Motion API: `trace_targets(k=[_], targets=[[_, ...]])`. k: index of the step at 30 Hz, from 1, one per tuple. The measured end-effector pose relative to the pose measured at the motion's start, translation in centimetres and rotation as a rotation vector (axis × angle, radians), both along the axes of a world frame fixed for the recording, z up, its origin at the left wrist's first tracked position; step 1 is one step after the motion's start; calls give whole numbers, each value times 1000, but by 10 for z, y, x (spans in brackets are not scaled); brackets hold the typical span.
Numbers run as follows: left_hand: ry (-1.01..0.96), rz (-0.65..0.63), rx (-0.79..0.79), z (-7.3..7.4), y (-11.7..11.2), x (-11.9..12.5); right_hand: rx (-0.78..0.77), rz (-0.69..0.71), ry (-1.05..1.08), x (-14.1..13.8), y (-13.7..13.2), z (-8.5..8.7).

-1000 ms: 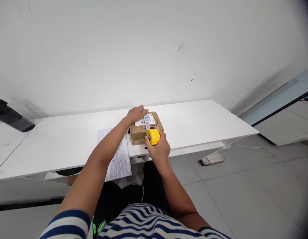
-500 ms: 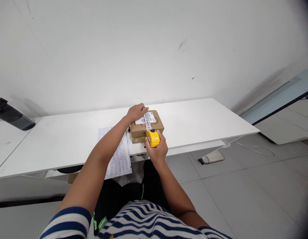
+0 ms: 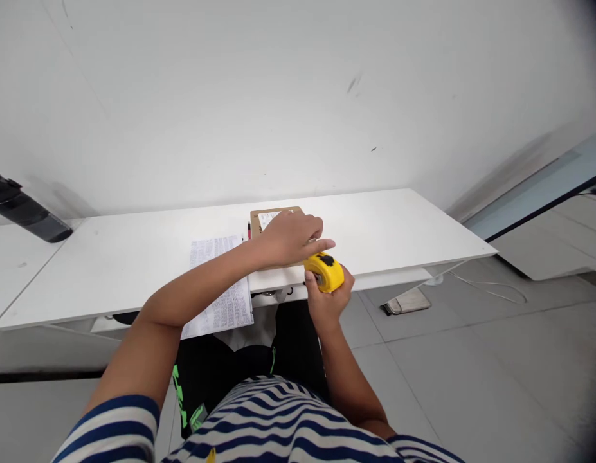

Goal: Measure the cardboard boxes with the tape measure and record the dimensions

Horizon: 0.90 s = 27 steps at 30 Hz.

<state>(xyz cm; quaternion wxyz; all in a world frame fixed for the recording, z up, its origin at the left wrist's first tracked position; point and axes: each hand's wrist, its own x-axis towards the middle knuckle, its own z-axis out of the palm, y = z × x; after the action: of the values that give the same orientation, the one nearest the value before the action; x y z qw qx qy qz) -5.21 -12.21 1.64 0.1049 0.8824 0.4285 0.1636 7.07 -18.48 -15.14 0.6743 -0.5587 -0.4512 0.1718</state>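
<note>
A small cardboard box (image 3: 266, 217) with a white label lies on the white table (image 3: 394, 235) near its front edge. My left hand (image 3: 290, 238) hovers over the box and hides most of it. Its fingers are pinched at the tape's end beside the yellow tape measure (image 3: 325, 272). My right hand (image 3: 326, 297) grips the tape measure's case just past the table's front edge, to the right of the box. No length of tape shows.
A printed sheet of paper (image 3: 223, 292) lies left of the box and overhangs the table edge. A red pen (image 3: 249, 229) lies between them. A dark object (image 3: 22, 215) juts in at far left. A cable and a flat grey plate (image 3: 409, 301) are on the tiled floor.
The tape that lay stretched across the box top has gone back into the case. My left hand moved from the box's far edge toward me, and my right hand drew the case back and right.
</note>
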Motion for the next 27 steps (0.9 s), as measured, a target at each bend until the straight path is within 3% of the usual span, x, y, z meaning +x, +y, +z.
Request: trace_targets(k=[2,6,8,10,14,17,21,24,27], targets=[[71,10,-9,-14,9,-2,-32,16,135,5,-9,-7],[283,276,-97,-48,34,-24,-188,63,337,18,-19,-23],[315,301,-104,-62,36,-41,-244,48,424,24,-17,-31],[214,311,-64,-75,28,-58,-255,42,518,28,-12,-36],[-279,494,-29,-111,-11,-80,-185,103,669,28,3,-32],[-517,504,-156,-146,-37,-77,-153,214,763,20,16,-20],[-615,443,-203,-179,-53,-62,-123,261,763,12,31,-10],[-641,536,-101,-180,-62,-59,-83,242,666,23,40,-7],[-636,559,188,-150,-75,-63,27,291,506,49,40,5]])
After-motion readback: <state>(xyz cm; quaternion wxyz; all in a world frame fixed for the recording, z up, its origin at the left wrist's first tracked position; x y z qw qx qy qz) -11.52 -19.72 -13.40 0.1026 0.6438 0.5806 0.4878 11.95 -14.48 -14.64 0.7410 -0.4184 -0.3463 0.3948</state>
